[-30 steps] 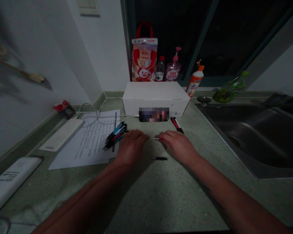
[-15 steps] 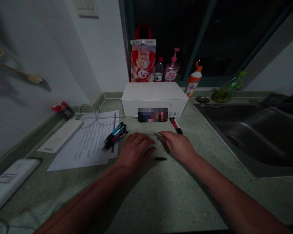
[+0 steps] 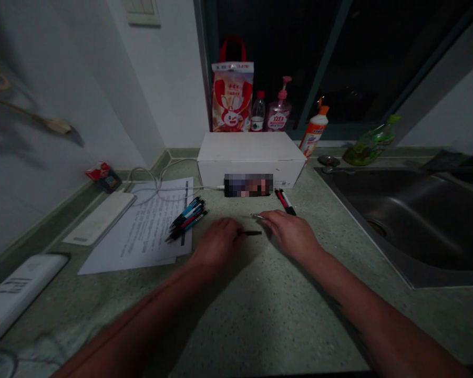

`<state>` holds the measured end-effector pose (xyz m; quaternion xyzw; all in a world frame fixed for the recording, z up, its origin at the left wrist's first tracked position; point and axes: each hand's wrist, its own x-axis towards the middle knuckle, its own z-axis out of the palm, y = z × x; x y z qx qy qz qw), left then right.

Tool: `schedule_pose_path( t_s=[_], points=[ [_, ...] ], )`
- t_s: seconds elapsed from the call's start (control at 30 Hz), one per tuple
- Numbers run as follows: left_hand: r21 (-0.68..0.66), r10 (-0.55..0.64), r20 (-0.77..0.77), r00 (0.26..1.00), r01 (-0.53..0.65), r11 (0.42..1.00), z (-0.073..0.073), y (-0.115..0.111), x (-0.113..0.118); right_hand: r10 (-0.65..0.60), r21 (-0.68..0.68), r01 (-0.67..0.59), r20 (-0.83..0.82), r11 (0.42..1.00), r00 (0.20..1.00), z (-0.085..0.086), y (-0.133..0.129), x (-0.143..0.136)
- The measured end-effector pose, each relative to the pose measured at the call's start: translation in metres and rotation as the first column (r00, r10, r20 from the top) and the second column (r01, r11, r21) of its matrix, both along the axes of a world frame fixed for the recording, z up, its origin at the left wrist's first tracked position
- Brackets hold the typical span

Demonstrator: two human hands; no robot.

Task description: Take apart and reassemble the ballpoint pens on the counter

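The left hand (image 3: 220, 239) pinches a dark pen part (image 3: 253, 232) between closed fingertips; the part's long axis runs sideways, its free end pointing toward the right hand (image 3: 287, 231) and stopping just short of it. The right hand's fingertips are closed on a slim pale piece (image 3: 256, 216), mostly hidden, its tip pointing left, just beyond the dark part and apart from it. Well beyond the right hand, a pump bottle (image 3: 278, 116) reads 立白; the paper (image 3: 142, 231) left of the left hand carries print too small to read.

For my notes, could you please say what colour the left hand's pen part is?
Black pen part, head view.
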<state>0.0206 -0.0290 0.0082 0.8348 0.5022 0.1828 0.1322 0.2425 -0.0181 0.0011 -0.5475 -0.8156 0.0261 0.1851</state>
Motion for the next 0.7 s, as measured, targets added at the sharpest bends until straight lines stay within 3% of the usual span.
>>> schedule_pose_path(
  t_s=[0.1, 0.23, 0.7],
  points=[
    [0.038, 0.134, 0.154, 0.979, -0.141, 0.989, 0.001, 0.005, -0.008, -0.007, 0.009, 0.007, 0.001, 1.000, 1.000, 0.001, 0.001, 0.003],
    [0.074, 0.204, 0.247, 0.947, -0.228, 0.971, 0.003, 0.010, -0.014, -0.005, 0.032, 0.005, 0.010, 0.999, 1.000, 0.001, 0.002, 0.005],
    [0.098, 0.187, 0.249, 0.950, -0.216, 0.971, 0.003, 0.010, -0.016, 0.007, -0.002, -0.007, 0.038, 1.000, 0.999, 0.006, -0.001, 0.002]
  ],
)
